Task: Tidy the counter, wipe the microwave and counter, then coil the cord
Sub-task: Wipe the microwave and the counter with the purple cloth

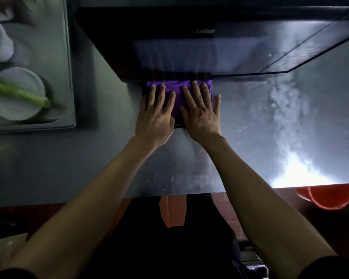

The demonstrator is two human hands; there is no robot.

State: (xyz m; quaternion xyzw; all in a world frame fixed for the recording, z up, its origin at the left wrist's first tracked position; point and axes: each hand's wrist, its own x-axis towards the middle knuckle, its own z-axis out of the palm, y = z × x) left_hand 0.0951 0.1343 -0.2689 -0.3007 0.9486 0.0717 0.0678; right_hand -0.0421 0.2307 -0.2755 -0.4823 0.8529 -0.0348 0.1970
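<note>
— Steel counter (250,121) all the way across, dull and streaky, with the black microwave (189,47) sitting at the back of it. See where the cloth is?

— The purple cloth (177,93)? Right at the foot of the microwave, its far edge touching the front lip. Both hands are flat on it.

— Flat how?

— The left hand (155,117) has its fingers straight and spread, pressing down on the side of the cloth nearer the tray (69,77). The right hand (201,115) is the same, fingers stretched out, the little finger off the cloth and on bare steel. Neither is curled round anything; they press, they don't grip.

— How would you say that cloth handles?

— Soft and light, I'd judge. It looks folded into a pad, with creases showing between the fingers. It has no stiffness of its own, so it goes only where the palms push it. On smooth steel it should slide easily, more so if damp, though I can't tell whether it is.

— So where to hold it?

— On top, weight through the palms, as now. To lift it I'd pinch a folded edge.

— Which way does it lie?

— Long side running along the microwave's front, short side pointing from the microwave toward the person.

— And beside the microwave?

— That tray, with a white bowl (16,93) and something green (20,92) across it, blurred.
</note>
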